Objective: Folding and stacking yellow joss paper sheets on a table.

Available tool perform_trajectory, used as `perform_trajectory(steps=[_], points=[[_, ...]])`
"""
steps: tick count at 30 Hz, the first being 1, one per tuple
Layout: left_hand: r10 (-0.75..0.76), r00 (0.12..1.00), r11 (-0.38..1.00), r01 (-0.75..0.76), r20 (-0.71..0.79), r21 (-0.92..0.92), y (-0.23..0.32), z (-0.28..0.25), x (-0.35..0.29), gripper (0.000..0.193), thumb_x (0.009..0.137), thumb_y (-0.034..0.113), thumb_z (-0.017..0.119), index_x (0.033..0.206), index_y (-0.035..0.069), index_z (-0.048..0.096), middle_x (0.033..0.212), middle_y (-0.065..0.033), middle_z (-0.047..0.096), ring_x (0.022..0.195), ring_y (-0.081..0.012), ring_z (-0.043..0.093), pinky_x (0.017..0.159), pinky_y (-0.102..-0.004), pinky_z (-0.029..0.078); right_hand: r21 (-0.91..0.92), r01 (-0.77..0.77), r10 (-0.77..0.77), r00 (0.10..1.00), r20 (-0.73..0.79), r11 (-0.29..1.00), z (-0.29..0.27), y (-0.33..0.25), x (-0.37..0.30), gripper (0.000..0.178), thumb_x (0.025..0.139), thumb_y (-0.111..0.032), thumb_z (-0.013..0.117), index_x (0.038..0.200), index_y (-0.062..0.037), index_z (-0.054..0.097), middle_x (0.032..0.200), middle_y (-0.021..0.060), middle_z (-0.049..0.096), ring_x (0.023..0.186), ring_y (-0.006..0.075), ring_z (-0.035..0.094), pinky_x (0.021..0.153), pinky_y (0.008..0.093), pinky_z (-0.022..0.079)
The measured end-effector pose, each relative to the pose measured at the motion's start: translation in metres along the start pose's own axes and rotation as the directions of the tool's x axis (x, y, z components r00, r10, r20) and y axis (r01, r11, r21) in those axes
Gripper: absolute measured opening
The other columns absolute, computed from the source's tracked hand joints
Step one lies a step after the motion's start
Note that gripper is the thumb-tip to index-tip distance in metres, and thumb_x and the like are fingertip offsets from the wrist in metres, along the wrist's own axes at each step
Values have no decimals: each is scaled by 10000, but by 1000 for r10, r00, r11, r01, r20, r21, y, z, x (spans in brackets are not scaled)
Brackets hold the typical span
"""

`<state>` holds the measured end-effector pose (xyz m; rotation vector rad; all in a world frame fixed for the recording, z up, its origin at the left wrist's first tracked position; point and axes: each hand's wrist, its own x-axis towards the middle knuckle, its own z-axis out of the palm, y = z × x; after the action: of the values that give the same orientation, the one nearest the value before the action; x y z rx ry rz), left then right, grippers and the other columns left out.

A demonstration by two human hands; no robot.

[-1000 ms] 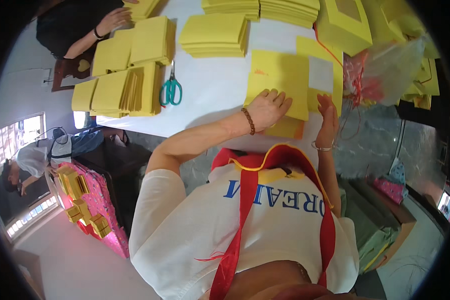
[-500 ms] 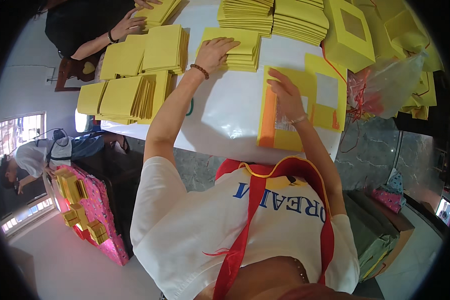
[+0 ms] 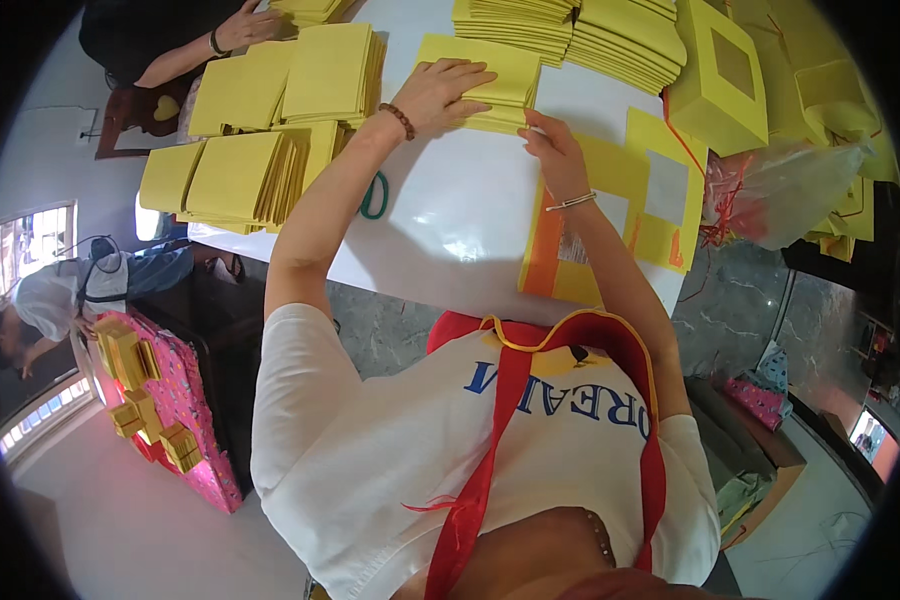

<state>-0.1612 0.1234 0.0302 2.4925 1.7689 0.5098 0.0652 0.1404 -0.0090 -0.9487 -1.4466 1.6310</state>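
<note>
right hand (image 3: 558,155) has left the orange-striped sheet (image 3: 582,285) since half a second ago and come up to the near right corner of the small yellow stack (image 3: 510,65); left hand (image 3: 445,95) is on that stack in both frames.

stack sits on the far middle of the white bench (image 3: 450,225), layers visible along its near edge. left hand palm down on top, fingers a bit spread, beaded bracelet on wrist. right hand has thumb and index close together at the corner; cannot tell if they pinch a layer or just touch it. bangle on that wrist.

orange-striped sheet lies flat below the right hand, partly under the forearm. windowed sheet (image 3: 660,185) just right of it, also flat.

green-handled scissors (image 3: 375,195) left of centre, mostly behind the left forearm. taller stacks (image 3: 330,75) further left, more stacks (image 3: 625,45) at the far side. yellow box (image 3: 715,75) with a cutout at far right, clear plastic bag (image 3: 770,195) with red strands beside it.

co-worker's hand (image 3: 248,28) at top left, near yellow pieces. off to the lower left, yellow bundles (image 3: 135,410) on pink cloth (image 3: 185,390).
</note>
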Motion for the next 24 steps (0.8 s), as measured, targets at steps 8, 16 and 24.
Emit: perform_trajectory(steps=[8,16,24], points=[[55,998,985,-54,-3,166,8,4,-4,470,864,421,491,1225,121,513,1234,-79,526,1150,-244,459,917,-386,364,27,7,-6,1000,-23,1000,1,6,-3,321,874,-112,548,1182,-26,525,1102,68,560,997,146,564,838,234,429],[-86,995,896,54,-51,-441,-26,12,-5,442,822,223,583,1246,142,486,1255,-116,489,1173,-308,419,959,-420,348,-739,333,-515,857,-22,585,19,-7,25,394,801,-258,640,1122,-46,558,1057,123,556,898,192,599,798,283,464],[-765,570,198,652,300,-732,-47,30,-24,616,705,354,751,1136,-17,516,1007,-88,611,849,-151,609,691,-284,498,-48,-393,395,900,183,918,0,-23,72,337,771,-217,653,1051,-78,528,944,80,557,747,165,555,637,294,450]])
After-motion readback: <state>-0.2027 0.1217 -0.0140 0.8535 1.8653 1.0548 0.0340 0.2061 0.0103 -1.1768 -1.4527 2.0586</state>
